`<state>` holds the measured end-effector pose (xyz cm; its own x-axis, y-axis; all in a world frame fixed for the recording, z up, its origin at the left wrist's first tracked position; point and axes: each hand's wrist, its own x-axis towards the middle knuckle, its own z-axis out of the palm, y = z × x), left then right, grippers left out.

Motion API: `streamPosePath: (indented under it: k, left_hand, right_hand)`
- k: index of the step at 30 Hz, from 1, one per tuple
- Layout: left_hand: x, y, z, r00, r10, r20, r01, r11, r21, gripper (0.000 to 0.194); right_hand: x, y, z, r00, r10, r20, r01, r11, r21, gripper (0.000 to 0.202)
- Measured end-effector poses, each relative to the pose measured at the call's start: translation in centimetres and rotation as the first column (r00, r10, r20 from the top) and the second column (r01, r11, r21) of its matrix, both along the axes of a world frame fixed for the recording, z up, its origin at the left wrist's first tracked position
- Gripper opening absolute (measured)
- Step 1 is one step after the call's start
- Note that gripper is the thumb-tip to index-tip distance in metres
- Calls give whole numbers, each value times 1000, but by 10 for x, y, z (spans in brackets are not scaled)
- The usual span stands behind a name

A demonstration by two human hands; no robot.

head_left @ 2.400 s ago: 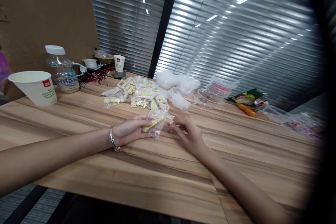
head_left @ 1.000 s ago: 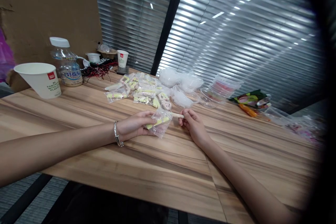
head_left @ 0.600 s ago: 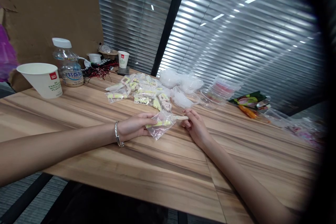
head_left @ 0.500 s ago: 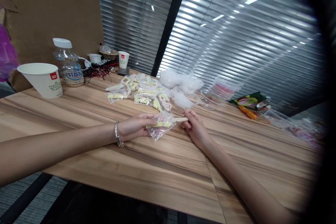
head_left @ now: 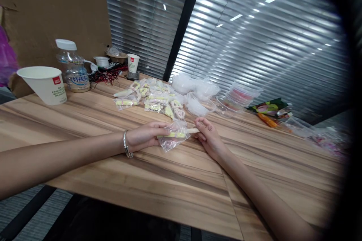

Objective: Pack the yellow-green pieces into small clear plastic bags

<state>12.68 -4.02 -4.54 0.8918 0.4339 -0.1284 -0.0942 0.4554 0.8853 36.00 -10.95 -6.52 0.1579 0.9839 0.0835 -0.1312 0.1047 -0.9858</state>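
My left hand [head_left: 148, 135], with a silver bangle at its wrist, pinches a clear plastic bag [head_left: 172, 144] that has a pale yellow stick-like piece inside. At the bag's right end, the twisted neck runs into my right hand [head_left: 207, 133], whose fingers are closed on it. Both hands are just above the wooden table [head_left: 158, 180]. Behind them lies a heap of small clear bags [head_left: 157, 96] with yellow and whitish pieces. One similar bag [head_left: 126, 102] rests at the heap's left side.
At left stand a large paper cup [head_left: 42, 86] and a plastic bottle [head_left: 75, 69]. A smaller paper cup [head_left: 132, 63] is at the back beside tangled wires [head_left: 106, 77]. Translucent bags [head_left: 195, 90], stacked plastic containers [head_left: 241, 96] and a dark green packet [head_left: 267, 107] line the far right.
My right hand has moved slightly left, closer to my left hand, along the bag's neck. The yellow piece lies a little straighter in the bag. The left hand stays in place.
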Motion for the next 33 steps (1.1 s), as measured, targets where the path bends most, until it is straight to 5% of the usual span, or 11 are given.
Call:
streamPosePath:
  k: [16,33]
  left_hand:
    - [0,-1,2,1000,9,-2,-9,1000,1,33]
    - [0,-2,1,1000,-4,-1,4,1000,-9,32]
  right_hand:
    - [0,-2,1,992,108,-61,-107,994,22,29]
    - [-1,-3,1,986,137,-90,-133,990,52,11]
